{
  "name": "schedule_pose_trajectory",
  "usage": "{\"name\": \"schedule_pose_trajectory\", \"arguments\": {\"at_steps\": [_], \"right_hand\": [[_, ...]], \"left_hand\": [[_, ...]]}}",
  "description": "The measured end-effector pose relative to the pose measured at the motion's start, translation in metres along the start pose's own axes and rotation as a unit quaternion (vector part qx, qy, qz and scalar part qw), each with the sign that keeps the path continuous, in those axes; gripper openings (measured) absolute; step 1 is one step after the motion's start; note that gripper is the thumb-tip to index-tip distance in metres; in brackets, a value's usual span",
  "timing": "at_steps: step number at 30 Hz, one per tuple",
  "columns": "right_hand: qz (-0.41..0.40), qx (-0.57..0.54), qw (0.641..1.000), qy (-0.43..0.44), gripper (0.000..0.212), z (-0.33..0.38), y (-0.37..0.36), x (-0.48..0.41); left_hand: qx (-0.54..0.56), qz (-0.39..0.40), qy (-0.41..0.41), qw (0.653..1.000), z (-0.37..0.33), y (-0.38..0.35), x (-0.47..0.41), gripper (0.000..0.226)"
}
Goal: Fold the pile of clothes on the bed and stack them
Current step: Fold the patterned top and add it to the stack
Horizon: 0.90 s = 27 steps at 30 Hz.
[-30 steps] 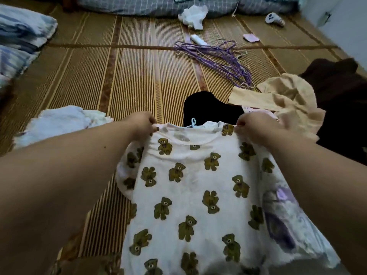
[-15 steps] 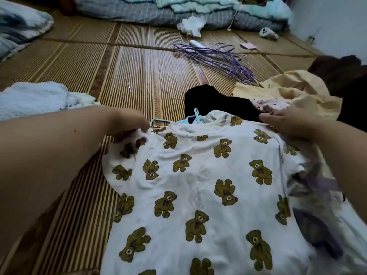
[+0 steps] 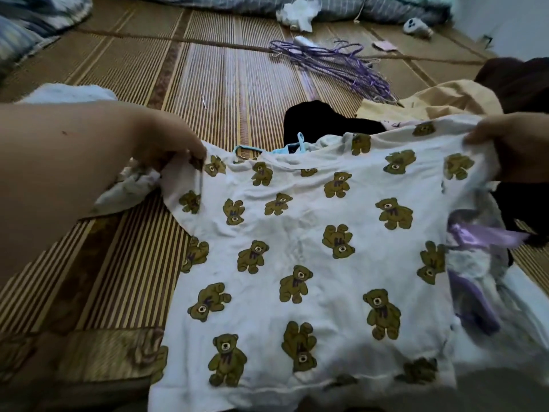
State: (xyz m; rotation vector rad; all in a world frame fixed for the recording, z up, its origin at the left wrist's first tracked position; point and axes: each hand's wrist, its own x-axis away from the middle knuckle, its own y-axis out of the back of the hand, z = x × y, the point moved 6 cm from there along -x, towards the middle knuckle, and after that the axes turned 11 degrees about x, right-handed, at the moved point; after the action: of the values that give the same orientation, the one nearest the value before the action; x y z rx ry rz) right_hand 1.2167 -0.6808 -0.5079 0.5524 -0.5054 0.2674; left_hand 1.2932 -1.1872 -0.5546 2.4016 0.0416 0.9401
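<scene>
A white T-shirt with brown teddy bears [image 3: 312,248] lies spread flat on the striped bamboo mat [image 3: 208,84], neckline away from me. My left hand [image 3: 166,144] pinches its left shoulder seam, the sleeve bunched beneath. My right hand [image 3: 511,147] grips the right shoulder at the far right. A light blue hanger [image 3: 297,144] pokes out of the neck. Under the shirt's right side lies a white and purple garment [image 3: 475,263]. Beyond it rest a black garment [image 3: 320,120], a cream garment [image 3: 439,102] and a dark brown one [image 3: 517,78].
Purple hangers [image 3: 332,63] lie in a heap mid-mat. A pale blue folded cloth [image 3: 68,93] sits at the left. Bedding [image 3: 341,7] and a white cloth [image 3: 297,13] line the far edge, a striped pillow [image 3: 26,25] the far left corner.
My hands have moved apart along the shoulders, stretching the shirt wider and flatter. The right hand has shifted well to the right.
</scene>
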Motion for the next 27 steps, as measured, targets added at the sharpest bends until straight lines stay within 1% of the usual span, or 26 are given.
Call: {"name": "schedule_pose_trajectory", "arguments": {"at_steps": [1,2,4,5,6,8,9,11,13,17,19,21,22,23,24,25,26,27], "right_hand": [[0.006,0.002,1.000,0.011,0.085,0.001,-0.005,0.000],[0.002,0.013,1.000,0.023,0.075,0.002,-0.009,-0.001],[-0.032,0.058,0.997,0.028,0.049,0.004,-0.014,0.004],[-0.043,0.081,0.996,0.013,0.040,0.005,-0.015,0.008],[-0.044,0.099,0.994,-0.003,0.035,0.007,-0.015,0.012],[-0.040,0.102,0.994,-0.008,0.034,0.018,-0.017,0.019],[-0.049,0.092,0.995,0.004,0.033,0.029,-0.019,0.024],[-0.079,0.079,0.993,0.049,0.024,0.056,-0.029,0.035],[-0.083,0.100,0.988,0.081,0.022,0.080,-0.051,0.041],[-0.034,0.201,0.976,0.083,0.020,0.100,-0.124,0.046],[0.025,0.207,0.976,0.062,0.020,0.097,-0.159,0.045],[0.084,0.192,0.977,0.041,0.019,0.092,-0.179,0.042],[0.077,0.179,0.980,0.044,0.018,0.091,-0.178,0.038],[0.041,0.163,0.984,0.055,0.016,0.092,-0.172,0.034],[-0.028,0.172,0.982,0.072,0.016,0.092,-0.159,0.028],[-0.106,0.221,0.966,0.085,0.018,0.092,-0.143,0.023],[-0.161,0.294,0.938,0.087,0.022,0.091,-0.131,0.020],[-0.185,0.365,0.909,0.072,0.029,0.088,-0.126,0.019]], "left_hand": [[0.016,0.005,-0.005,1.000,0.001,0.001,0.000,0.029],[0.018,0.003,-0.009,1.000,0.001,0.002,0.001,0.030],[-0.008,-0.026,-0.016,1.000,0.000,0.008,0.004,0.032],[-0.026,-0.042,-0.013,0.999,-0.002,0.010,0.008,0.032],[-0.040,-0.050,-0.007,0.998,-0.004,0.012,0.013,0.031],[-0.028,-0.040,0.001,0.999,-0.011,0.011,0.023,0.030],[-0.010,-0.025,-0.006,1.000,-0.017,0.008,0.027,0.029],[0.030,0.013,-0.033,0.999,-0.034,-0.004,0.036,0.028],[0.054,0.048,-0.063,0.995,-0.052,-0.024,0.044,0.029],[0.095,0.107,-0.097,0.985,-0.081,-0.071,0.056,0.045],[0.114,0.135,-0.102,0.979,-0.088,-0.088,0.059,0.050],[0.123,0.153,-0.104,0.975,-0.091,-0.097,0.056,0.050],[0.113,0.148,-0.109,0.976,-0.089,-0.097,0.054,0.048],[0.080,0.123,-0.118,0.982,-0.086,-0.095,0.048,0.045],[0.020,0.082,-0.130,0.988,-0.081,-0.090,0.042,0.044],[-0.045,0.034,-0.139,0.989,-0.075,-0.084,0.035,0.044],[-0.098,-0.013,-0.142,0.985,-0.068,-0.079,0.029,0.046],[-0.121,-0.046,-0.134,0.982,-0.060,-0.075,0.023,0.050]]}}
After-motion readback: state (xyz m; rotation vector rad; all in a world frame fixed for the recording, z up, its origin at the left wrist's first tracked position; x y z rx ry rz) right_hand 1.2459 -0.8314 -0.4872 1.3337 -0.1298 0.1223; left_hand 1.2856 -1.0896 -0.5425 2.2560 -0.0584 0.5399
